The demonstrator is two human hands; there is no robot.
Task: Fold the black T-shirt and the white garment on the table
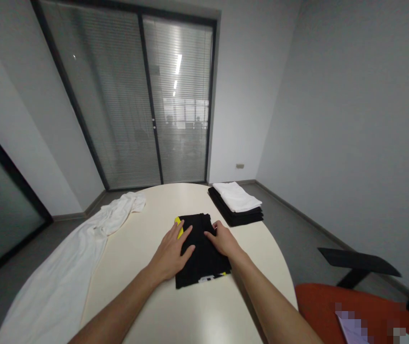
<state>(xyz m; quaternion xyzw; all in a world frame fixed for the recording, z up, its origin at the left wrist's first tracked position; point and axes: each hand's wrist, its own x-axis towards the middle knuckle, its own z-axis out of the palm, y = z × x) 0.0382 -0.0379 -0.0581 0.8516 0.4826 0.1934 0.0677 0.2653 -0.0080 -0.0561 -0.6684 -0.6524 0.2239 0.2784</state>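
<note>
A folded black garment (201,255) with yellow and white print lies in the middle of a round cream table (197,315). My left hand (172,252) rests flat on its left half, fingers stretched out and spread. My right hand (222,239) lies flat on its right half, fingers extended toward the centre. Both hands press on the cloth and hold nothing.
A stack of folded black garments (238,216) topped by a folded white one (236,196) sits at the table's far right. A loose white garment (82,253) drapes along the left side. An orange chair (355,310) stands at the lower right; sliding glass doors with blinds (147,105) are behind.
</note>
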